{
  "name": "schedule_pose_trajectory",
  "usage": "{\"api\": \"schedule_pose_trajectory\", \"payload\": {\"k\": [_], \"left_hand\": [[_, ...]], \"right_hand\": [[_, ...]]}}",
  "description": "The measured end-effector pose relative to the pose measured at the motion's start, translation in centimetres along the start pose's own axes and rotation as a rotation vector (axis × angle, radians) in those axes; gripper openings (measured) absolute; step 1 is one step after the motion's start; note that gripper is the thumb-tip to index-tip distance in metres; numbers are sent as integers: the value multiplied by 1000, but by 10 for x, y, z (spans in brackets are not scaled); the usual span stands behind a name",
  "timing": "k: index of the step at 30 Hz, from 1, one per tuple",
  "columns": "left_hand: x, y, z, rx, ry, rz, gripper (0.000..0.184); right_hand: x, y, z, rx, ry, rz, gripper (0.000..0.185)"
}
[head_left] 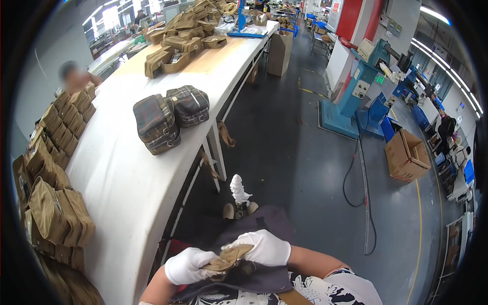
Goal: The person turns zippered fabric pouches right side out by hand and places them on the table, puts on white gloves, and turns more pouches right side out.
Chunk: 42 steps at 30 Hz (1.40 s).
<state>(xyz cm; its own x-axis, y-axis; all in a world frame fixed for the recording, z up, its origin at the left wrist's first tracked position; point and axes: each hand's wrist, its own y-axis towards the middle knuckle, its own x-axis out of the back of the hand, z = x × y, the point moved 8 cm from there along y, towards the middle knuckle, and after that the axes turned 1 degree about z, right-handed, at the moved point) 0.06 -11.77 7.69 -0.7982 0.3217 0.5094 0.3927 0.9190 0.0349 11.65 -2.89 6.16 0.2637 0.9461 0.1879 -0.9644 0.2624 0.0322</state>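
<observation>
Forearms point(319, 264) angled inward, left hand point(188, 266) and right hand point(265, 247) gripping tan fabric piece point(230, 258), apparently folded

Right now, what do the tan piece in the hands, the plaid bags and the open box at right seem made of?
Tan piece: probably cloth, perhaps canvas, with a matt finish; it bends in soft folds.
Plaid bags: coated fabric or imitation leather, perhaps; their tops show a slight sheen.
Open box: most likely cardboard, matt, with stiff sides and folded flaps.
</observation>
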Motion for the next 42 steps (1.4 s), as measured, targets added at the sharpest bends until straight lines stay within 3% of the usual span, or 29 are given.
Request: {"api": "schedule_pose_trajectory", "payload": {"k": [3,5,7,9,11,12,13,15,18,19,21,23,25,26,29,31,33,34,37,39,40,42], "left_hand": [[-19,7,17,116,-432,112,25],[-34,5,40,491,-661,159,26],[-34,20,51,264,-721,-21,36],[-24,35,42,182,-882,-216,48],[-1,35,40,79,-786,-431,49],[23,37,23,-92,-241,-548,48],[41,42,-11,-259,185,-674,35],[62,56,-47,-334,470,-829,33],[93,88,-41,-78,353,-880,16],[101,100,-27,-38,158,-873,12],[111,118,11,52,120,-870,11],[83,138,109,171,-710,-726,11],[61,139,129,-14,-333,-729,15],[46,138,149,45,-696,-757,19],[49,139,129,72,-767,-788,14],[70,145,117,162,-810,-698,20],[87,148,81,232,-868,-680,22],[94,151,83,169,-805,-708,20],[81,153,127,19,-649,-841,10],[48,139,147,40,-273,-870,24],[35,139,149,8,-770,-862,22],[26,140,157,-3,-1025,-808,20]], "right_hand": [[-4,5,-14,0,144,208,31],[-12,7,-35,-83,302,303,31],[-15,6,-61,-193,309,300,31],[-13,7,-80,-223,465,264,34],[7,17,-74,-259,499,83,52],[24,23,-58,-148,685,-21,58],[40,29,-52,-86,723,-80,59],[75,32,9,148,569,-304,58],[114,40,34,59,493,-454,26],[128,46,32,3,462,-555,18],[143,73,0,-71,417,-577,8],[147,103,-73,97,828,-510,9],[124,103,-88,28,1108,-421,12],[121,101,-82,25,1128,-445,15],[126,100,-78,19,1028,-425,14],[144,98,-53,-3,776,-563,14],[161,100,-35,169,592,-519,15],[155,93,-21,43,653,-553,16],[148,100,-76,108,733,-560,18],[125,96,-115,101,994,-588,13],[121,90,-103,104,1023,-571,11],[112,80,-97,62,1064,-577,9]]}}
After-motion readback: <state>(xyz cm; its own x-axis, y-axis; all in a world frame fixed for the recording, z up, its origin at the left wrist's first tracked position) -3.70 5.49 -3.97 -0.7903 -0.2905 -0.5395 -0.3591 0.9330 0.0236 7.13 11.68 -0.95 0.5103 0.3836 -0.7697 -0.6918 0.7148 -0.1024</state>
